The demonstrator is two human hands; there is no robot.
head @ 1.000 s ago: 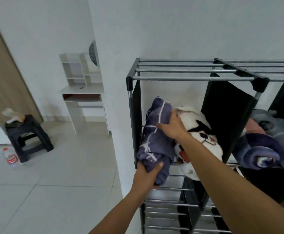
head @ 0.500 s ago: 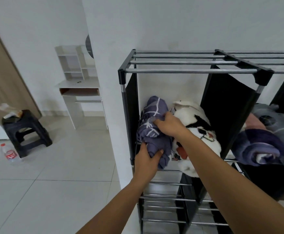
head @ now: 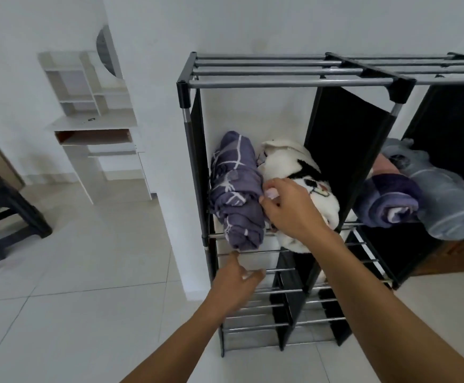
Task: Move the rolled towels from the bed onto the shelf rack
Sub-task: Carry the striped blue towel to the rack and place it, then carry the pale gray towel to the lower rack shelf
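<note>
2 rolled towels share your shelf rack compartment: purple printed towel, fluffy white towel. Your left hand hangs spread below; right hand, fingers loose, touches both.

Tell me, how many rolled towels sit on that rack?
4: purple patterned towel and white towel in the left compartment; dark purple towel and grey towel in the right. Others may be hidden.

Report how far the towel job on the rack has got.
Done: four rolls lie on the shelf rack: purple patterned towel, white towel, purple fleece roll, grey roll. In hand: nothing; left hand is open, right hand rests on the white towel. Left: unclear, the bed is out of view.
</note>
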